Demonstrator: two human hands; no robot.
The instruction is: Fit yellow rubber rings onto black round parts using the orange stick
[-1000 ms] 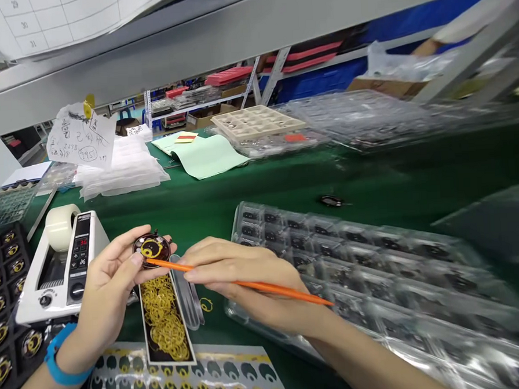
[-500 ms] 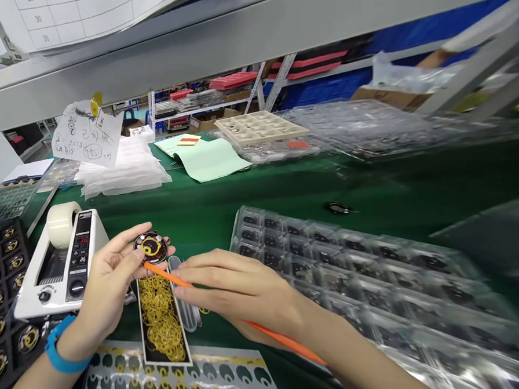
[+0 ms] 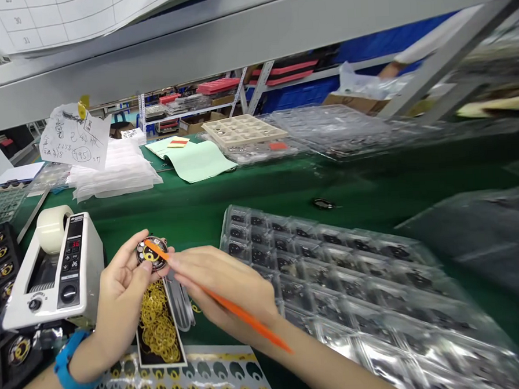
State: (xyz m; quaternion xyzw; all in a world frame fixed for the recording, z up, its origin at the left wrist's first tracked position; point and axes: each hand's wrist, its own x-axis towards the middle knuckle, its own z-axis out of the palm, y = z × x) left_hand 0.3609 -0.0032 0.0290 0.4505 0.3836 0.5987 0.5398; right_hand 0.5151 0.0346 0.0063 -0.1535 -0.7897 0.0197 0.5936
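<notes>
My left hand pinches a small round disc-shaped part between thumb and fingers, its dark face with a yellow ring turned up. In my right hand is a slim orange pointed stick; its tip lies over the upper face of the round part. Whether the tip touches the face, I cannot tell. Below the hands stands a narrow white-edged box heaped with yellow rings. Clear plastic strips lie beside it, and a sheet of die-cut stickers is nearer me.
A white tape dispenser stands left, beside a black tray of round parts. To the right spreads a clear compartment tray; a dark part lies behind it. A grey shelf beam crosses above. A person's arm shows beyond.
The orange stick's tip has gone from the lower edge of the round part up across its face. My right hand has moved slightly left; the whole view has also shifted.
</notes>
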